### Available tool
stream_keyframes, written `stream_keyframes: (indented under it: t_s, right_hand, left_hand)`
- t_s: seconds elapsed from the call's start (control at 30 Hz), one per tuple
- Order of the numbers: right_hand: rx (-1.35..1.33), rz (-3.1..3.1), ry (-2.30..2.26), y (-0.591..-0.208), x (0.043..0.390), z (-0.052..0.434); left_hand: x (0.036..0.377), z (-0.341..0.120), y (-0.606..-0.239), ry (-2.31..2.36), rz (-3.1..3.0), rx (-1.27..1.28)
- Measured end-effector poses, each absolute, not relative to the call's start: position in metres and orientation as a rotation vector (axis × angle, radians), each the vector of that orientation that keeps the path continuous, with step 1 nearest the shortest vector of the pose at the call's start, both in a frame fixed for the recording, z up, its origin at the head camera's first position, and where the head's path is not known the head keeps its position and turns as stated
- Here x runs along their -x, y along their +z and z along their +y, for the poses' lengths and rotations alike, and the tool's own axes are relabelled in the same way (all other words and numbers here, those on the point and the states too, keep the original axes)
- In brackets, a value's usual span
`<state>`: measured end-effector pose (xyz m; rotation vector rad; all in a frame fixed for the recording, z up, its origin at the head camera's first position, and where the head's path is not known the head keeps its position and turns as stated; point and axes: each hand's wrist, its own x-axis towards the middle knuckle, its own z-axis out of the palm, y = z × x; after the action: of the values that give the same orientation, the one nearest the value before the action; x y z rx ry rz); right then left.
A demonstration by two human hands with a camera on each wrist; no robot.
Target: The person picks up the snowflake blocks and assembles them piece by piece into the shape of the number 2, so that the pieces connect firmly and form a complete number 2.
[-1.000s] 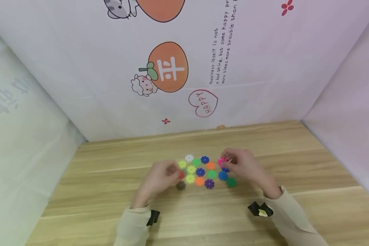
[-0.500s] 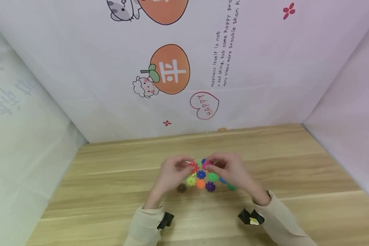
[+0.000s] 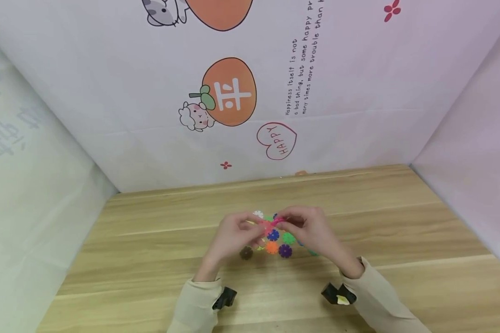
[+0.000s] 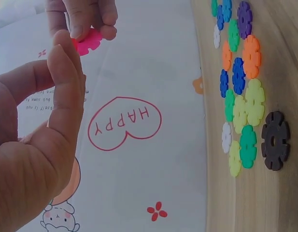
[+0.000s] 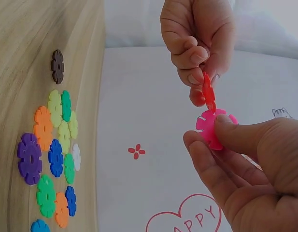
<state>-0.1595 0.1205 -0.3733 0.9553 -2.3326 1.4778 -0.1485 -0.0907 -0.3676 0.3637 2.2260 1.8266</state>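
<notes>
Both hands meet just above a cluster of flat plastic snowflake discs on the wooden table (image 3: 141, 277). My left hand (image 3: 260, 230) pinches a red disc (image 5: 208, 93) by its edge. My right hand (image 3: 286, 222) pinches a pink disc (image 5: 212, 128) between thumb and forefinger. In the right wrist view the red disc stands edge-on against the rim of the pink disc and touches it. In the left wrist view my left hand (image 4: 66, 63) hides the red disc, and only the pink disc (image 4: 89, 40) shows in the right hand's fingers.
Several loose discs lie on the table under the hands: a brown one (image 3: 246, 252) apart at the left, orange (image 3: 271, 248), purple (image 3: 285, 250), blue (image 3: 272, 235), green (image 3: 288, 238), white (image 3: 258, 214). Printed walls close in the back and both sides.
A second ago the hands were apart at the cluster's two sides. They lifted the red and pink discs, came together, and the two discs now touch edge to edge.
</notes>
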Motion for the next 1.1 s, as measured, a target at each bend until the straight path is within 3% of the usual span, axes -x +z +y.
stream_keyframes:
  t_s: [0.8, 1.1]
  right_hand:
    - [-0.974, -2.257, 1.407, -0.3754, 0.158, 0.1171]
    - [-0.95, -2.297, 1.447, -0.3765, 0.1608, 0.121]
  left_hand:
    - [0.1476, -0.0859, -0.3672, 1.896, 2.222, -0.402]
    - [0.1479, -0.0895, -0.3676, 1.681, 2.447, -0.579]
